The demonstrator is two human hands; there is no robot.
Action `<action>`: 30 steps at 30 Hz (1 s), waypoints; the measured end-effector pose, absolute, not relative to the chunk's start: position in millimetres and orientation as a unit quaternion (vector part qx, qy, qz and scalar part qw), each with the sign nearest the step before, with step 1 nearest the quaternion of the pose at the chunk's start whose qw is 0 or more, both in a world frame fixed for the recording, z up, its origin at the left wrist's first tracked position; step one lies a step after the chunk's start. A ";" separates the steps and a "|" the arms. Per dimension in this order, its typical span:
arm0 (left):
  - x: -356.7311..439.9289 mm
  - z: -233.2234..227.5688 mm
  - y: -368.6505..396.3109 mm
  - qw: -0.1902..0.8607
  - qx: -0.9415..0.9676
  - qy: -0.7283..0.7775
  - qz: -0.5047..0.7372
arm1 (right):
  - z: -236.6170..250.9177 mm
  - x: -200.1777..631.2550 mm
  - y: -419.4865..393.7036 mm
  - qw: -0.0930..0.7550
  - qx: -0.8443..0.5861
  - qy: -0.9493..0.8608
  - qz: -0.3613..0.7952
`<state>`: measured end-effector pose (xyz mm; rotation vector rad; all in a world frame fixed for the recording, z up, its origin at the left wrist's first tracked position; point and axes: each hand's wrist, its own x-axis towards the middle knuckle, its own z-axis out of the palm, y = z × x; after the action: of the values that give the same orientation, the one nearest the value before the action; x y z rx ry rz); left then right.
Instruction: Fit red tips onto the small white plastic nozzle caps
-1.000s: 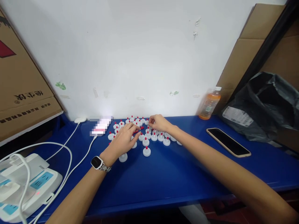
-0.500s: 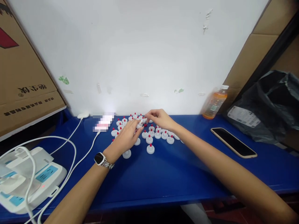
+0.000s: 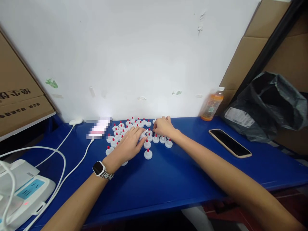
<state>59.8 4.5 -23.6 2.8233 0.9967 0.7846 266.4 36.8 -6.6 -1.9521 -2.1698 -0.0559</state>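
Note:
Several white round caps with red tips (image 3: pixel 148 154) stand in a cluster on the blue table (image 3: pixel 168 179), close to the wall. My left hand (image 3: pixel 128 146), with a smartwatch (image 3: pixel 99 168) on its wrist, lies over the cluster's left side and pinches a white cap (image 3: pixel 144 132) at its fingertips. My right hand (image 3: pixel 164 126) rests curled over the caps at the right. Its fingertips are pinched and meet the cap held by the left hand. What they hold is hidden.
A phone (image 3: pixel 229 143) lies face up at the right, near an orange drink bottle (image 3: pixel 211 105) and a black plastic bag (image 3: pixel 267 106). At the left are a white power strip (image 3: pixel 26 192), white cables (image 3: pixel 72 170) and a cardboard box (image 3: pixel 19 99).
My right hand has come down from above the caps and drawn in to meet the left fingertips. My left hand stays over the cluster. The view has shifted slightly.

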 end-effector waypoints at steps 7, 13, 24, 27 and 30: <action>57.4 -22.0 3.7 0.026 0.904 0.332 0.269 | -6.7 258.5 15.9 0.458 -0.479 -0.688 0.295; 52.9 -19.6 0.3 0.028 0.899 0.338 0.277 | -13.0 243.8 -1.8 0.534 -0.392 -0.634 0.399; 49.4 -18.1 -5.5 0.027 0.910 0.312 0.272 | -11.3 240.4 -4.2 0.549 -0.409 -0.596 0.420; 49.7 -18.1 -8.0 0.043 0.906 0.318 0.276 | -10.1 233.9 -4.5 0.551 -0.413 -0.593 0.417; 49.5 -17.9 -10.1 0.072 0.894 0.335 0.288 | -11.1 227.0 -4.7 0.559 -0.400 -0.601 0.408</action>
<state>49.5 -10.1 -17.9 2.6871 1.0062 0.8641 227.0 -4.7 -11.1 -0.9428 -1.4163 0.9631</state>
